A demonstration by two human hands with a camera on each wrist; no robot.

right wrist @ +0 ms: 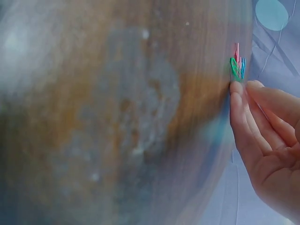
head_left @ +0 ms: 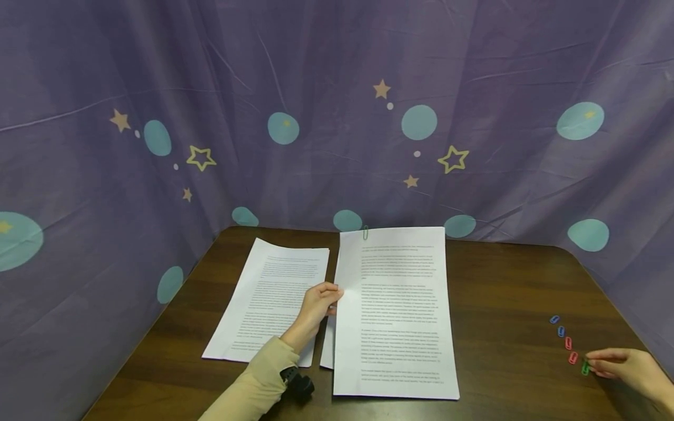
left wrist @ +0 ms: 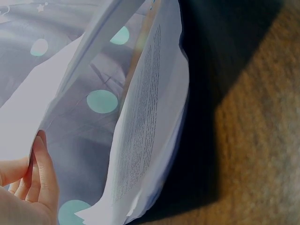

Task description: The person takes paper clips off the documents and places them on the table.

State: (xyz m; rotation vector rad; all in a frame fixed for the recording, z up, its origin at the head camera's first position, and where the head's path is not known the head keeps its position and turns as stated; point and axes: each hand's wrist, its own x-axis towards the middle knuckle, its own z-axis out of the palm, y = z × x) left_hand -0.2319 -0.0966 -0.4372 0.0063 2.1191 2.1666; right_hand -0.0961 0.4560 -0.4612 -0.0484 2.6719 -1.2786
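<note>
My left hand [head_left: 317, 305] pinches the left edge of a printed paper stack [head_left: 402, 310], thumb on one side and fingers on the other, also seen in the left wrist view. That edge is lifted off the sheets below. A pale green paper clip [head_left: 365, 233] sits on the stack's top edge, near its left corner. Over at the right side of the table, my right hand [head_left: 629, 368] pinches a green paper clip [head_left: 585, 366] between thumb and fingertips. Two red paper clips [head_left: 573, 357] and two blue paper clips [head_left: 560, 331] lie in a slanting row beyond it.
Another printed paper stack [head_left: 286, 286] lies to the left, partly behind my left forearm. More white sheets [head_left: 327, 345] show beneath the lifted stack. The brown wooden table [head_left: 500, 327] meets a purple patterned curtain [head_left: 326, 175] at its back and sides.
</note>
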